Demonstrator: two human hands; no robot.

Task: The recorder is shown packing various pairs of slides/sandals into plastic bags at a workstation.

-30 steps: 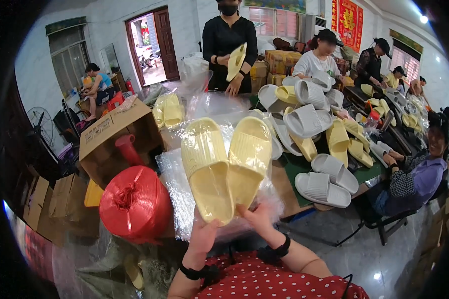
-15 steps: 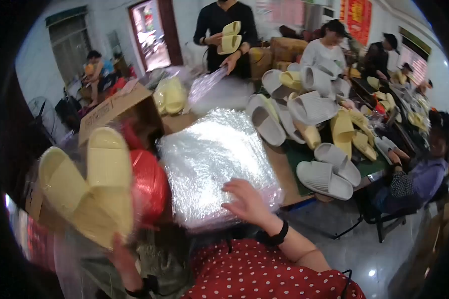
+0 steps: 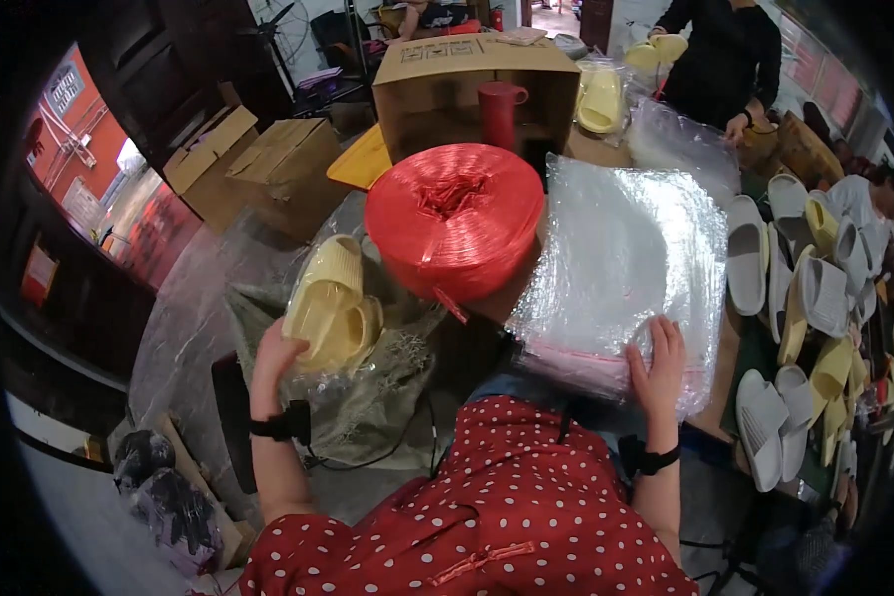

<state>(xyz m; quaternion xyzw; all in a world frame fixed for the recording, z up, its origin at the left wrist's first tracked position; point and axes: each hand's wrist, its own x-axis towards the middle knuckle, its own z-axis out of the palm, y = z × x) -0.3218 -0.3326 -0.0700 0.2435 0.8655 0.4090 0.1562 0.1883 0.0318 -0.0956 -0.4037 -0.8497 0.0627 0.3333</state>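
A pair of pale yellow slippers (image 3: 320, 310) in a clear plastic bag is gripped at its near end by my left hand (image 3: 276, 360). The pair is over a green woven sack (image 3: 382, 422) at the left of the table. My right hand (image 3: 658, 370), its fingers stretched out, lies on the near edge of a stack of clear plastic bags (image 3: 616, 248). Between the two hands, farther off, stands a big roll of red plastic twine (image 3: 457, 233).
Behind the twine is an open cardboard box (image 3: 397, 109) with a red mug (image 3: 500, 111) in it. Grey slippers (image 3: 761, 427) and yellow ones crowd the right side. Across the table, a person in black (image 3: 725, 60) holds yellow slippers. Cartons (image 3: 286, 174) stand on the floor at left.
My view has turned to the left. The bagged slippers in my left hand have moved down over the sack. My right hand has come down flat onto the plastic bags.
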